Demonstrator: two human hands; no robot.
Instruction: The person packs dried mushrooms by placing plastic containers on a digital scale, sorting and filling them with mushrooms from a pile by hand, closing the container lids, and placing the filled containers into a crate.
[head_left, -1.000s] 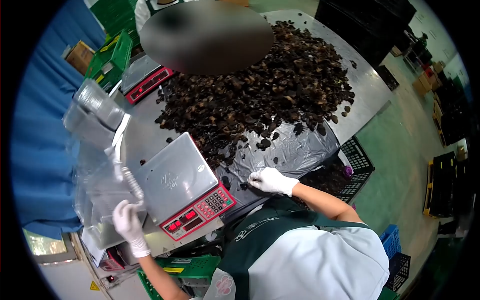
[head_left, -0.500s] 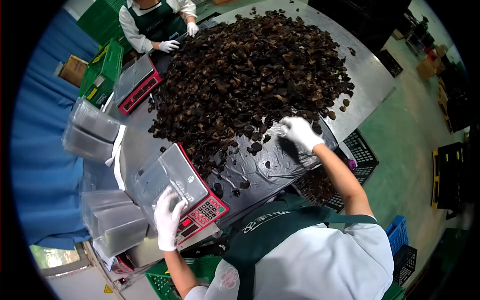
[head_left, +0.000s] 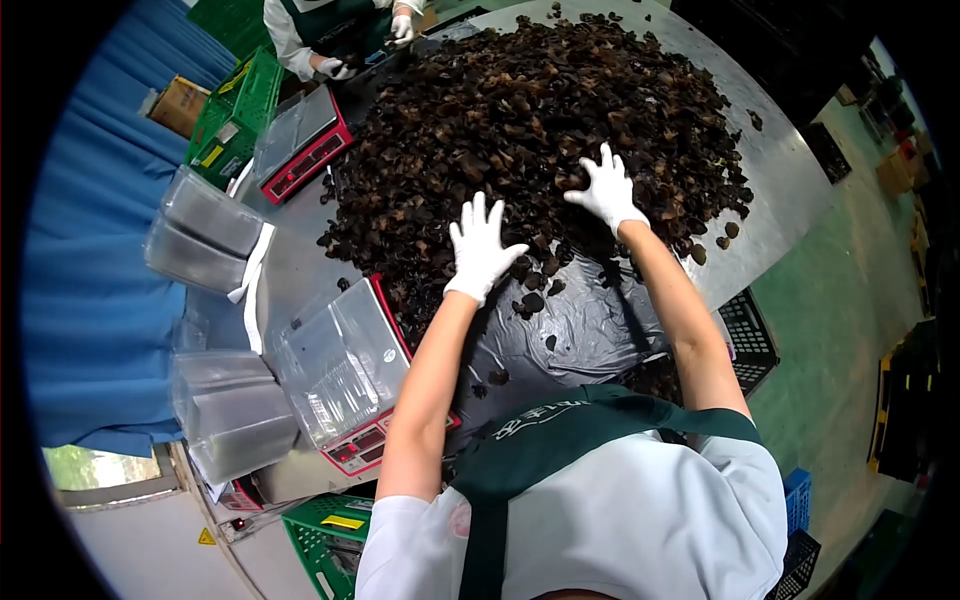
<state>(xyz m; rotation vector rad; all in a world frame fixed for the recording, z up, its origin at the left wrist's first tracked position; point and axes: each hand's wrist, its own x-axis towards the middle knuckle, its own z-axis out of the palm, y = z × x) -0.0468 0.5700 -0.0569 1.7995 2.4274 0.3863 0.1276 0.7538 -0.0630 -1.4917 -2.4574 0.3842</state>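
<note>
Both my hands wear white gloves and reach to the near side of a large heap of dark, dried fungus-like pieces [head_left: 520,130]. My left hand [head_left: 481,250] has its fingers spread at the heap's near edge, with nothing seen in it. Farther right, my right hand [head_left: 608,190] is spread over the pieces, its fingertips at the heap; a dark piece shows by its thumb. A clear plastic container [head_left: 345,360] lies on the near red scale [head_left: 365,445], left of my left forearm. Grey plastic sheeting [head_left: 560,325] covers the near table edge.
Clear containers stand in stacks at the left [head_left: 235,410] [head_left: 205,230]. A second red scale [head_left: 305,150] sits beyond them. A co-worker's gloved hands [head_left: 335,68] are at the far side. A green crate [head_left: 235,115] and a black crate [head_left: 748,340] flank the metal table [head_left: 780,215].
My left hand has left the near scale, where a clear container now lies, and moved to the heap. My right hand has moved farther over the heap, its fingers spread.
</note>
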